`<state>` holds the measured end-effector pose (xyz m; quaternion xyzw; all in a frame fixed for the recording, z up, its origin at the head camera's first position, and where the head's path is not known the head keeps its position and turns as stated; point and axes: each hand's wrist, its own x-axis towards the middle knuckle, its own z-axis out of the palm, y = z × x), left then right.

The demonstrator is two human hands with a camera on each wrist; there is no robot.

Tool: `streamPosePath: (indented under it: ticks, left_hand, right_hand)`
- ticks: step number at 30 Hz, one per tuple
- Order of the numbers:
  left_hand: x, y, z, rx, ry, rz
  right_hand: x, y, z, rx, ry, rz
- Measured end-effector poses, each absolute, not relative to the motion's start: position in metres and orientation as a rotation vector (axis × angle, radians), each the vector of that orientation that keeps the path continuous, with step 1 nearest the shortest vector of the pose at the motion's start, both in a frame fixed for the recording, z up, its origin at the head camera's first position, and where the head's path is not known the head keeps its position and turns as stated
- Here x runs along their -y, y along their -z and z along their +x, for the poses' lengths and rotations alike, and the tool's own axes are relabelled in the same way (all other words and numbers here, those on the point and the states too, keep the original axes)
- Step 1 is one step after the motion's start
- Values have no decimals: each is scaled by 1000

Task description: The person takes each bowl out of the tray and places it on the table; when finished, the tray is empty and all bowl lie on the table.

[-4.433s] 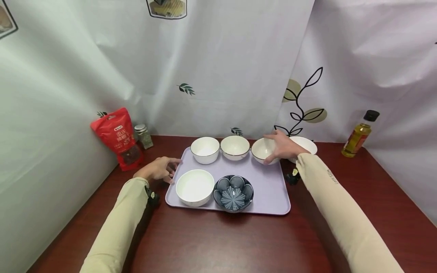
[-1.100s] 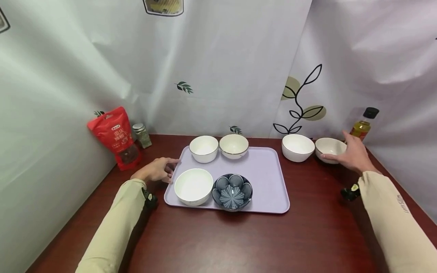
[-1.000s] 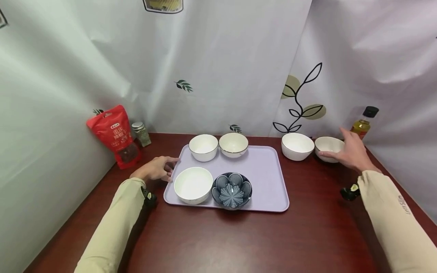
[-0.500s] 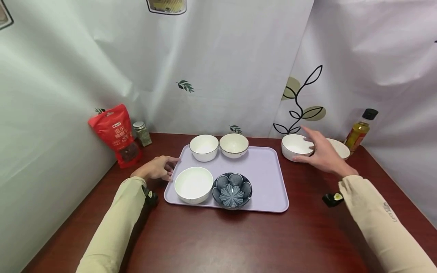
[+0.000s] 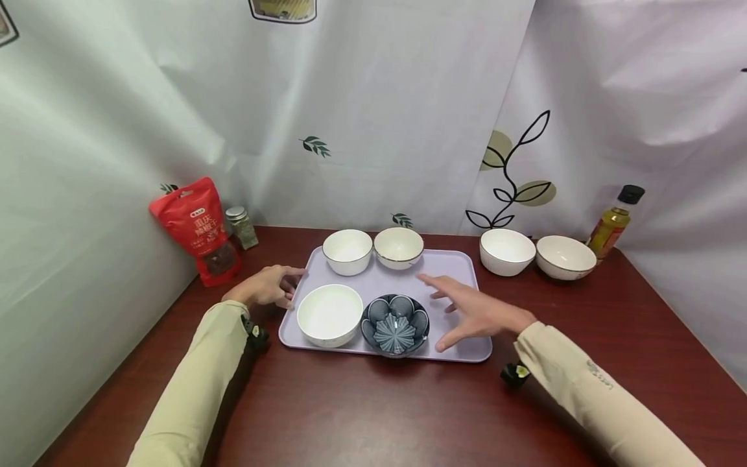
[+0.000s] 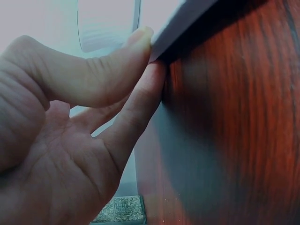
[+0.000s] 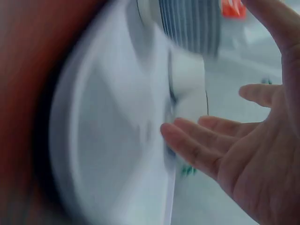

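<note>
My left hand (image 5: 265, 287) holds the left rim of a lilac tray (image 5: 452, 263); in the left wrist view its thumb and a finger (image 6: 140, 101) meet at the edge. Over the tray's right part, my right hand (image 5: 473, 310) spreads its fingers around nothing, facing a dark blue flower-patterned bowl (image 5: 395, 326). Left of that bowl is a large white bowl (image 5: 330, 316). Two smaller bowls, a white one (image 5: 347, 252) and a cream one (image 5: 399, 248), stand along the tray's back. The right wrist view shows the dark bowl's ribbed side (image 7: 190, 26), blurred.
On the table (image 5: 373, 415), right of the tray, a white bowl (image 5: 507, 252) and a cream bowl (image 5: 565, 257) stand side by side. Behind them is an oil bottle (image 5: 610, 227). A red pouch (image 5: 198, 227) and a spice jar (image 5: 242, 227) stand back left, before a hanging sheet.
My right hand carried the cream bowl from the tray to the table beside the white bowl, released it, then swept left to the dark bowl. The left hand stayed at the rim.
</note>
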<state>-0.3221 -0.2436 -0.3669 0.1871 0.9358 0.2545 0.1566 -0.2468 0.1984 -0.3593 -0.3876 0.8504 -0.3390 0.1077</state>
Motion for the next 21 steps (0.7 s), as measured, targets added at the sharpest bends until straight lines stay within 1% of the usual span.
streamPosePath:
  ticks: [6, 10, 21]
  left_hand:
    - [244, 367, -323, -2674, -720, 531]
    - [244, 367, -323, -2663, -742, 522]
    - [245, 365, -325, -2656, -738, 530]
  right_hand:
    - [-168, 361, -242, -2483, 795, -1250]
    - [-157, 361, -242, -2493, 732, -1225]
    - [-143, 365, -247, -2485, 734, -1205]
